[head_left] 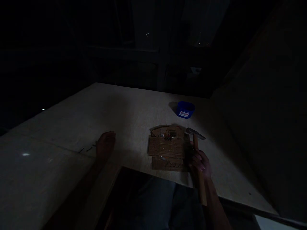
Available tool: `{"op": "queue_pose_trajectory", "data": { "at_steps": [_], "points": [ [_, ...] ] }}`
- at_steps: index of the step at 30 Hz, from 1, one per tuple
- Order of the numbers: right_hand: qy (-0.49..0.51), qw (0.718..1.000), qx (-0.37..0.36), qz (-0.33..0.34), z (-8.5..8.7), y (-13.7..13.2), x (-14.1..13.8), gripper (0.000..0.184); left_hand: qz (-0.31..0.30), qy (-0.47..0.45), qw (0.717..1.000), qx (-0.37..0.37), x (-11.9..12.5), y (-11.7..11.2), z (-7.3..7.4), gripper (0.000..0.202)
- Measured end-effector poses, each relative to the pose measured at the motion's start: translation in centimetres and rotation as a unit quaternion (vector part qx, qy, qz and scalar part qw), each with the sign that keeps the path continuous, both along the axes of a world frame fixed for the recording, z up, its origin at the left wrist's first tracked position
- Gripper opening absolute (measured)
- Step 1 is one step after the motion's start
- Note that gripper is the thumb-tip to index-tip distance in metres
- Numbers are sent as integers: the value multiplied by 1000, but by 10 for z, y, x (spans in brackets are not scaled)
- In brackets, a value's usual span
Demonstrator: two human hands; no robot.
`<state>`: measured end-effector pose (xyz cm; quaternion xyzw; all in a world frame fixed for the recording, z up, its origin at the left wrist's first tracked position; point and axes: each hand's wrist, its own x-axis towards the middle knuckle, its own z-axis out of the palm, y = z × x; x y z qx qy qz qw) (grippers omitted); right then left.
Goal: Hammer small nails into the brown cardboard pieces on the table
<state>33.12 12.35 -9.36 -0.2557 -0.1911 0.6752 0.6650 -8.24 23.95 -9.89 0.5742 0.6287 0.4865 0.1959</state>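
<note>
In the dim head view, my right hand [200, 163] is wrapped around the wooden handle of a hammer [195, 136], metal head pointing away from me. Left of it lies a stack of brown cardboard pieces [165, 148], with rows of small dark marks and some shiny bits on them that I cannot make out. My left hand [105, 144] rests at the table's left side, its fingers curled together; whatever they hold, if anything, is hidden. Beside that hand lie a few thin dark sticks, perhaps nails [89, 149].
A blue plastic tub [185, 110] with a white label stands behind the cardboard. All of this is on a wide pale table [139, 105]. A wall [259, 127] rises on the right. My legs [153, 201] are at the near edge. The background is nearly black.
</note>
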Motion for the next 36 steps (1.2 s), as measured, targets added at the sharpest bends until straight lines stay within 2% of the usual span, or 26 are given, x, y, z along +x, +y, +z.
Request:
{"op": "queue_pose_trajectory", "data": {
  "at_steps": [3,6,9,12,16,21,25,29,36],
  "points": [
    [56,998,-31,-14,2,-2,3,22,52,122,991,-22,-63,-19,5,38],
    [98,994,-52,-17,1,-3,7,31,70,223,971,-53,-112,-32,9,33],
    [113,992,-53,-14,0,-2,11,38,39,270,958,-93,-139,-38,5,27],
    [115,991,-59,-19,-4,-2,15,41,32,287,951,-107,-146,-43,-2,27],
    [109,991,-68,-22,-14,0,21,44,67,288,950,-103,-145,-46,-5,29],
    [123,991,-57,-12,-26,2,28,35,90,291,944,-130,-144,-48,0,29],
    [134,989,-58,8,-25,3,27,28,83,203,972,-87,-131,-47,9,31],
    [167,984,-33,52,-22,5,22,19,29,71,996,-36,-98,-37,29,40],
    [208,975,18,82,-24,8,16,16,-61,-82,994,-42,-9,-6,69,49]
  ]
}}
